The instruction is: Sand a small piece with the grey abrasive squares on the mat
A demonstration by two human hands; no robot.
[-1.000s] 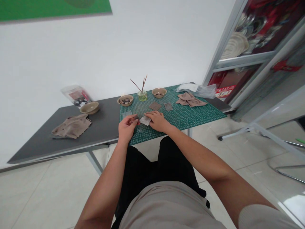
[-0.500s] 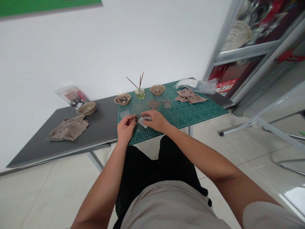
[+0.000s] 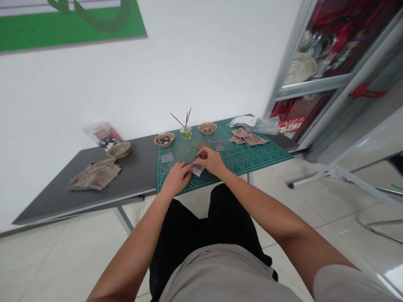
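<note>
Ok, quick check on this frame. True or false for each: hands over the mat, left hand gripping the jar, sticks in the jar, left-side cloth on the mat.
1. The left hand and right hand are over the green cutting mat. True.
2. The left hand is gripping the glass jar. False: the jar stands at the far edge of the mat, away from both hands.
3. The jar holds thin sticks. True.
4. The beige cloth on the left lies on the mat. False: it lies on the grey table, off the mat.
</note>
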